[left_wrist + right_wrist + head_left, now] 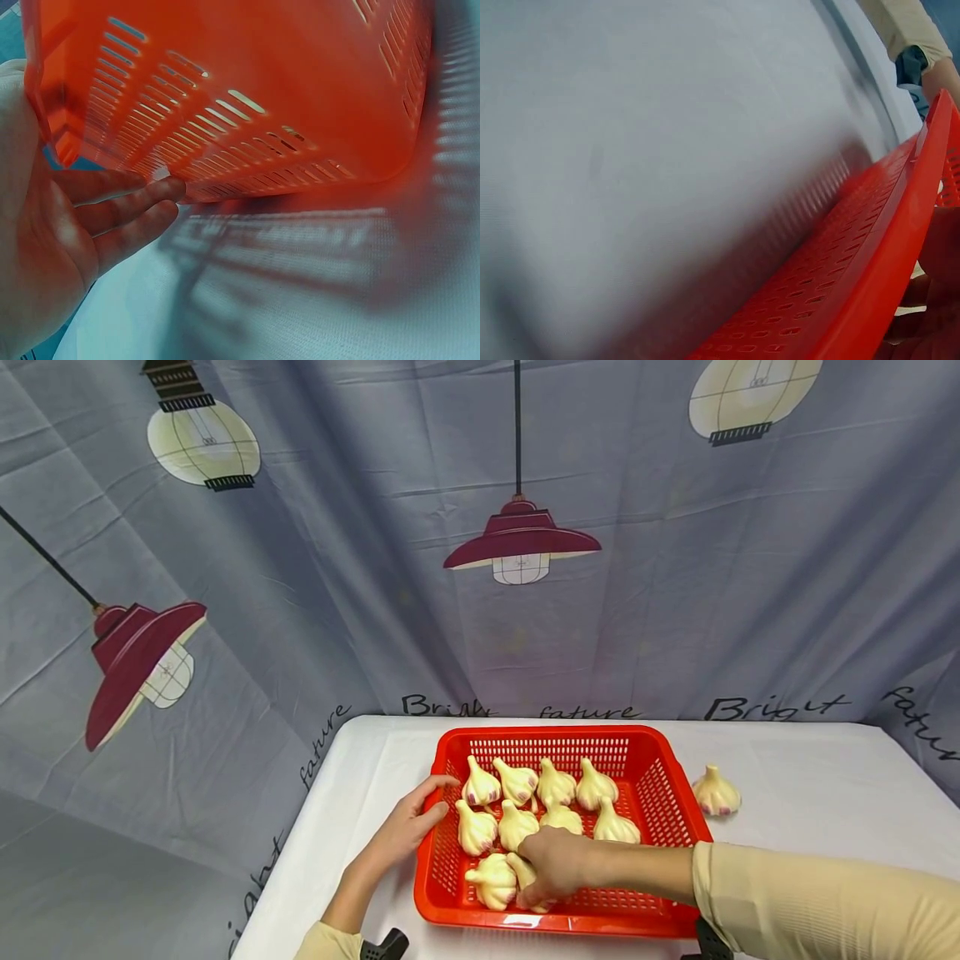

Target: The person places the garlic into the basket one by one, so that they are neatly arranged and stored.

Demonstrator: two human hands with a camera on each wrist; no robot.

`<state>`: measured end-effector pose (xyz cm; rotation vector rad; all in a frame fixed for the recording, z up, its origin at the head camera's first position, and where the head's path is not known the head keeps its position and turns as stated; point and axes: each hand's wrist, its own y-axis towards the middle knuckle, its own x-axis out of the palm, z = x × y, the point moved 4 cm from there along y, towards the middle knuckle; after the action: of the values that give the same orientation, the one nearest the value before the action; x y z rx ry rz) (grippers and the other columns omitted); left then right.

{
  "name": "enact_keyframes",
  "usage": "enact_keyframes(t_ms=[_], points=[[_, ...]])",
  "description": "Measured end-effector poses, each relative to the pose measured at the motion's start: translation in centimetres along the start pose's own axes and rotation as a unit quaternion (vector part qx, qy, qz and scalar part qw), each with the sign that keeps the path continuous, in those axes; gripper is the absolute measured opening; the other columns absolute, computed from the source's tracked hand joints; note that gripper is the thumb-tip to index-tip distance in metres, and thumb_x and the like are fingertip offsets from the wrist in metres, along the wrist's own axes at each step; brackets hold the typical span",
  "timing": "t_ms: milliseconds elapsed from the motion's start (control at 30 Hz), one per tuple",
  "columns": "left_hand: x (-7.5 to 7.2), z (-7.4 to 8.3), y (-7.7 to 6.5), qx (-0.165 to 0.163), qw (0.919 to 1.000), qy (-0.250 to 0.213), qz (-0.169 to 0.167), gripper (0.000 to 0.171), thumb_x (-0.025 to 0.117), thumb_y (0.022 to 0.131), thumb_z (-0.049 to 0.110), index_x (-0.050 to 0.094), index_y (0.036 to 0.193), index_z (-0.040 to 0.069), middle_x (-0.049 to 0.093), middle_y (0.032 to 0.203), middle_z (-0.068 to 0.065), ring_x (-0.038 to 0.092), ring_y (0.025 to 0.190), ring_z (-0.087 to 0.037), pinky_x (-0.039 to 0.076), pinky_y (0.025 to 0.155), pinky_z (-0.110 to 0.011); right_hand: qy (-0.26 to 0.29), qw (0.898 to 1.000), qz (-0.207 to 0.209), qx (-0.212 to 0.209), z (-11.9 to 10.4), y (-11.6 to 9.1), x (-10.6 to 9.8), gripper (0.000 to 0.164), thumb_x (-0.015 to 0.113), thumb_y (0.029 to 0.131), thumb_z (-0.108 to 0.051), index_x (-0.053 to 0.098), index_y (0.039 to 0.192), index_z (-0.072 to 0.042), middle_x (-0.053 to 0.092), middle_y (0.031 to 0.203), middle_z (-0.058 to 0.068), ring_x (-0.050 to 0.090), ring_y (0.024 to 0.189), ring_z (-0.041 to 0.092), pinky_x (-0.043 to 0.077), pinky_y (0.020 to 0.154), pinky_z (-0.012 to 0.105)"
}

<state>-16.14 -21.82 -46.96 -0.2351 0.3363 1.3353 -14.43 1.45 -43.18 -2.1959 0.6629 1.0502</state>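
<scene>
A red plastic basket (660,752) with slotted walls holds several garlic bulbs (480,785) in rows. My left hand (405,827) holds its left rim; in the left wrist view the fingers (127,210) lie along the outer wall. Inside the front of the basket, my right hand (558,864) grips a garlic bulb (522,870), partly hidden by the fingers. Just left of it lies another bulb (492,882) on its side. In the right wrist view only part of the right hand (937,292) shows behind the basket wall (840,262).
One loose garlic bulb (717,793) stands on the white tabletop (810,785) to the right of the basket. A grey curtain (375,610) printed with lamps hangs behind and to the left of the table.
</scene>
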Motion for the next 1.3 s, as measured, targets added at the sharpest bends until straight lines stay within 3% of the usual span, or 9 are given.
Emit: enact_keyframes(t_ms=[300,533,667,767,900,1033,1300], points=[[0.1,-0.1,0.1,-0.007,0.9999,-0.009,-0.01,0.036,0.048,0.101,0.002,0.055,0.136,0.005,0.054,0.131,-0.022,0.066,0.09,-0.036,0.058,0.077,-0.048,0.005,1.0,-0.007,-0.005,-0.1,-0.6,-0.8,0.03,0.088,0.075,-0.024,0.06,0.079,-0.015,0.053,0.065,-0.006,0.05,0.061,0.009,0.044,0.056,0.028],[0.1,0.1,0.0,0.004,1.0,0.003,-0.004,0.035,0.051,0.101,0.007,0.056,0.136,0.011,0.055,0.132,-0.016,0.065,0.092,-0.024,0.056,0.078,-0.032,0.015,1.0,-0.004,-0.02,-0.2,-0.7,-2.0,0.028,0.087,0.077,-0.022,0.06,0.079,-0.014,0.05,0.066,-0.007,0.046,0.061,0.007,0.04,0.055,0.026],[0.1,0.1,0.0,0.012,0.9999,-0.005,-0.005,0.034,0.052,0.101,0.009,0.057,0.135,0.012,0.055,0.131,-0.016,0.065,0.091,-0.023,0.056,0.076,-0.03,0.019,0.999,-0.002,-0.029,-0.5,-0.8,-2.6,0.028,0.086,0.079,-0.026,0.061,0.08,-0.013,0.049,0.065,-0.006,0.044,0.06,0.008,0.038,0.054,0.027],[0.1,0.0,0.0,0.013,0.9999,-0.004,-0.005,0.034,0.052,0.101,0.009,0.057,0.134,0.012,0.056,0.13,-0.016,0.065,0.091,-0.022,0.056,0.076,-0.03,0.015,0.999,0.005,-0.03,-0.9,-0.8,-3.5,0.031,0.084,0.082,-0.031,0.066,0.091,-0.008,0.058,0.073,-0.004,0.054,0.068,0.011,0.046,0.06,0.03],[0.2,0.0,0.0,0.015,0.9999,0.004,-0.003,0.034,0.052,0.1,0.008,0.057,0.134,0.012,0.056,0.13,-0.016,0.064,0.093,-0.022,0.055,0.077,-0.029,0.015,0.999,0.022,-0.03,-1.6,-1.0,-4.9,0.042,0.08,0.086,-0.037,0.068,0.109,-0.004,0.07,0.096,0.008,0.067,0.09,0.022,0.054,0.076,0.039],[0.1,-0.1,0.1,0.015,0.9998,0.011,0.0,0.034,0.053,0.1,0.008,0.058,0.134,0.012,0.057,0.129,-0.015,0.063,0.094,-0.022,0.054,0.079,-0.029,0.029,0.998,0.043,-0.043,-2.1,-1.0,-6.2,0.053,0.074,0.09,-0.043,0.066,0.123,-0.003,0.069,0.114,0.014,0.066,0.106,0.028,0.053,0.087,0.045],[0.0,-0.2,0.1,0.014,0.9998,0.011,-0.002,0.034,0.051,0.101,0.007,0.058,0.134,0.012,0.057,0.129,-0.015,0.064,0.093,-0.022,0.055,0.078,-0.029,0.013,0.993,0.101,-0.067,-2.1,-1.2,-8.3,0.064,0.067,0.095,-0.047,0.058,0.132,0.005,0.066,0.123,0.018,0.063,0.115,0.034,0.051,0.094,0.048]])
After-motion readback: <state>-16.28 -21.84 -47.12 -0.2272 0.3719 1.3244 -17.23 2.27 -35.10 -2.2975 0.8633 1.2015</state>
